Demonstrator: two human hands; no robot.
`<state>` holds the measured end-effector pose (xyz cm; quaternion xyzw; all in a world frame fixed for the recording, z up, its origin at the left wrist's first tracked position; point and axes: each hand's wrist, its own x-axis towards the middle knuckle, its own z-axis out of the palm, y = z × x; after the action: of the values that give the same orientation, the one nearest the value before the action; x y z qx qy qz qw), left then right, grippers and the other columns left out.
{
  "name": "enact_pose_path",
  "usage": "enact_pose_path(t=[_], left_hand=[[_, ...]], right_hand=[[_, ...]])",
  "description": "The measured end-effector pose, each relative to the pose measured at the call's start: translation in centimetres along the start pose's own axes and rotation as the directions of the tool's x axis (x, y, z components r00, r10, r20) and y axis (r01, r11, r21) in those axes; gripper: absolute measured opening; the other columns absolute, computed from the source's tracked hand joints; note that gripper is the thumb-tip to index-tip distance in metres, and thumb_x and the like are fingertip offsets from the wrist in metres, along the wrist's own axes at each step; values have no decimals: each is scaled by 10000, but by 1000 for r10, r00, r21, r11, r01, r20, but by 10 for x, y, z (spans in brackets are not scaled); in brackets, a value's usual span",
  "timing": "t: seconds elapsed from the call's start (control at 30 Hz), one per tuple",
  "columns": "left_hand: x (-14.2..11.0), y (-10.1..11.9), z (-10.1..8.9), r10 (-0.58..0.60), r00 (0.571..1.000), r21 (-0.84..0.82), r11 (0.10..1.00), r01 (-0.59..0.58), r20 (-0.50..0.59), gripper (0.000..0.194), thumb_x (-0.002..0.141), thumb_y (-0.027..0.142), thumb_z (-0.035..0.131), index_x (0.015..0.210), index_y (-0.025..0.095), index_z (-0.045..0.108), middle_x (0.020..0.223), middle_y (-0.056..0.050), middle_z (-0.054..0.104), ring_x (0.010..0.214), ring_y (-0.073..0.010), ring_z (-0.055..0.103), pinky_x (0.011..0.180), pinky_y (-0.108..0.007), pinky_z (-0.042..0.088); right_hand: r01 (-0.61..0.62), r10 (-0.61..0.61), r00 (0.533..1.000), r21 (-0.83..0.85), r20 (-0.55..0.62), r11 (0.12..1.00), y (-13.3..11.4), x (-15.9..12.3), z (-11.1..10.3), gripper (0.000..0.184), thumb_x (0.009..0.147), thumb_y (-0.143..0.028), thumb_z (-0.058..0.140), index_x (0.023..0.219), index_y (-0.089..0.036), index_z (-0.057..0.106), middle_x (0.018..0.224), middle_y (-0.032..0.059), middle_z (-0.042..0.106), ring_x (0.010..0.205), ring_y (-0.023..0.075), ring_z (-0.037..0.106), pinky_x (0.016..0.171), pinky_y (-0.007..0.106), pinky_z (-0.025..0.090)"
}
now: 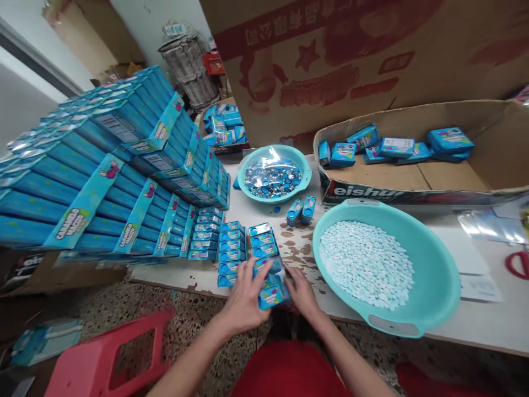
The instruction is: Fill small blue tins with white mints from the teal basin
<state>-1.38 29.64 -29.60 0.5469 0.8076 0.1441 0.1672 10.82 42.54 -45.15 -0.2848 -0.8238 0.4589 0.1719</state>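
Observation:
My left hand [248, 300] bends over a tray of small blue candy tins [270, 298] at the table's front edge, its thumb and fingers closed around tins there. From the other side, the curled fingers of my right hand [303, 292] press against the same group, on a partly blurred tin between both hands. My fingers cover part of this group. Just left of it stands another row of blue tins [231, 245] with their tops up. Two loose tins [301, 210] stand behind my hands. A turquoise basin [438, 264] of pale blue candies [367, 262] is to my right.
Stacked trays of blue tins [86, 187] rise high on the left. Behind are a turquoise bowl [306, 171] of shiny round lids [270, 179] and a cardboard box [467, 176] with several blue packs. Red scissors [516, 266] lie far right; a red stool [111, 353] stands lower left.

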Motion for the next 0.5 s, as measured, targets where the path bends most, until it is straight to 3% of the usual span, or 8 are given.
enact_pose_path(t=[0.07, 0.13, 0.5], left_hand=[[11, -5, 24, -8, 1000, 0, 1000, 8, 8, 934, 603, 176, 624, 1434, 270, 209, 1419, -122, 185, 1293, -379, 205, 1035, -558, 283], [22, -11, 33, -14, 1000, -2, 1000, 14, 26, 933, 598, 201, 630, 1434, 246, 218, 1418, -130, 184, 1292, -387, 190, 1035, -562, 276], [47, -11, 31, 125, 977, 115, 982, -147, 175, 977, 542, 127, 599, 1434, 241, 216, 1465, -152, 155, 1318, -419, 153, 1024, -586, 261]], right_hand=[[47, -47, 999, 70, -4, 996, 12, -15, 4, 410, 863, -205, 402, 1252, -215, 530, 1170, 109, 593, 1094, 236, 541, 951, 444, 455], [67, -67, 998, 101, -5, 993, 19, -23, 9, 443, 864, -193, 383, 1291, -222, 498, 1224, 108, 566, 1140, 240, 512, 989, 478, 421], [103, -109, 994, 133, 33, 986, 12, -26, 8, 529, 918, -189, 295, 1441, -255, 250, 1404, 86, 414, 1287, 231, 381, 1053, 502, 351]])
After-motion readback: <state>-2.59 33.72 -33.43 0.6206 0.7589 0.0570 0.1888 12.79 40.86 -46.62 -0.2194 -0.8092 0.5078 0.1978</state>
